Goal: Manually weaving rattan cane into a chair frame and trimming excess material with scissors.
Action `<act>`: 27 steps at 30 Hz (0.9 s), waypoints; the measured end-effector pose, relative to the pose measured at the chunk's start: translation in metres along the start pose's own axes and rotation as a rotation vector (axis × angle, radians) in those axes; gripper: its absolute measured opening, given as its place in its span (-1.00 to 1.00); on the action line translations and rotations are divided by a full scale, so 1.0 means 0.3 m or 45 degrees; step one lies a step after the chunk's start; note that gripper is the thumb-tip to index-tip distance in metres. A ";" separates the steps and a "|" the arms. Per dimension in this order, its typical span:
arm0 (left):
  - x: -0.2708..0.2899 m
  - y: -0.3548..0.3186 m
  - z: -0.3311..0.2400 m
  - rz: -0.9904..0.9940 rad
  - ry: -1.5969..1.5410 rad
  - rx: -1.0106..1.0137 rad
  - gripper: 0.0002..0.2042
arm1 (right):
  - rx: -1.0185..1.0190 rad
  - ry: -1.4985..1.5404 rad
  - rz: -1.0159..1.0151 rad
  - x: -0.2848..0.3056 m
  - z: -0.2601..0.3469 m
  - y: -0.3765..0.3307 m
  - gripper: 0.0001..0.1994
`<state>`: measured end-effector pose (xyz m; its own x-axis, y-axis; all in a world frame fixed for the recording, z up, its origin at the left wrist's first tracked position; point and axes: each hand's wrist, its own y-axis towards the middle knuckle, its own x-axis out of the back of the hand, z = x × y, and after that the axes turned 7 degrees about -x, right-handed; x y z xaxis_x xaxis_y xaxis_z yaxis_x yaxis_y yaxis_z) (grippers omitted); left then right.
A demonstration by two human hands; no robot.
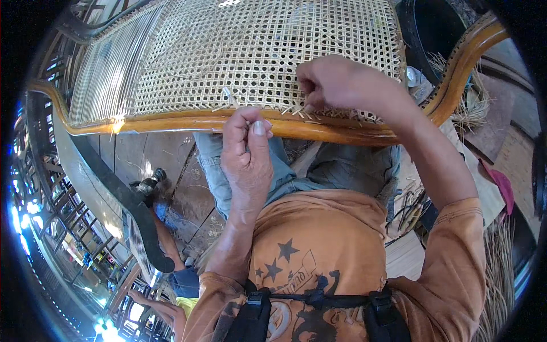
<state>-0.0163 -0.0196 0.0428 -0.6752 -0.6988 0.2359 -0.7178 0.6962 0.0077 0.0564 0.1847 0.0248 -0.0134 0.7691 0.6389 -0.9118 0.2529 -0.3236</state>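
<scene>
In front of me lies a woven cane panel [273, 51] set in a curved, varnished wooden frame [188, 123]. My left hand [248, 148] is closed at the near rail, thumb against fingers. From its fingers a slim, pale rod [228, 96] points up over the webbing; its kind is unclear. Farther right, my right hand [333, 82] is closed low over the cane, with its fingers curled. Whatever it grips, if anything, is hidden. Short cane ends [299, 111] stick out along the rail between my hands.
At left, unwoven parallel strands [111, 71] span the frame. Another dark-framed chair part [137, 219] stands lower left, near another person's leg [165, 236]. Hand tools [411, 214] lie at my right, with bundles of cane strands [498, 273] beyond. A dark bucket-like container [430, 34] stands upper right.
</scene>
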 end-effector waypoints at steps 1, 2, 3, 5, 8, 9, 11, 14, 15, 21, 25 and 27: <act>0.004 0.002 -0.001 0.018 0.016 -0.015 -0.81 | -0.109 0.142 0.178 0.021 -0.010 0.020 -0.81; 0.005 0.004 -0.002 0.037 0.033 -0.031 -0.81 | -0.218 0.286 0.355 0.038 -0.013 0.031 -0.82; 0.005 0.004 -0.001 0.038 0.031 -0.029 -0.81 | -0.281 0.221 0.366 0.041 0.008 0.021 -0.82; -0.001 0.004 0.000 0.021 -0.014 -0.031 -0.80 | -0.113 0.079 0.123 -0.014 0.007 -0.022 -0.81; 0.004 -0.004 -0.004 0.013 -0.111 -0.048 -0.80 | 0.047 -0.031 -0.116 -0.011 -0.011 -0.064 -0.79; 0.021 -0.010 -0.015 0.011 -0.104 -0.056 -0.80 | -0.014 0.127 -0.222 -0.007 0.004 -0.082 -0.79; 0.051 -0.035 -0.038 0.068 0.255 -0.245 -0.80 | -0.159 0.407 -0.380 0.002 0.029 -0.164 -0.78; 0.042 -0.051 -0.091 0.505 0.345 -0.525 -0.64 | -0.356 0.952 -0.170 -0.087 0.112 -0.378 -0.74; 0.036 -0.064 -0.090 0.639 0.338 -0.577 -0.53 | -0.378 1.194 -0.038 -0.133 0.141 -0.425 -0.73; -0.011 -0.086 -0.068 1.114 0.519 -0.781 -0.21 | -0.462 2.059 -0.143 -0.335 0.193 -0.527 -0.81; -0.024 -0.071 -0.061 1.190 0.606 -0.846 -0.17 | -0.469 1.943 -0.198 -0.326 0.183 -0.534 -0.85; -0.031 -0.056 -0.068 1.232 0.624 -0.849 -0.16 | -0.530 1.995 -0.198 -0.304 0.190 -0.537 -0.84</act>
<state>0.0055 -0.0214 0.0603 -0.6380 0.1727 0.7504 0.3510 0.9326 0.0838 0.1810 0.0404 0.0585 0.7075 0.4673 -0.5301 -0.6932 0.3129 -0.6493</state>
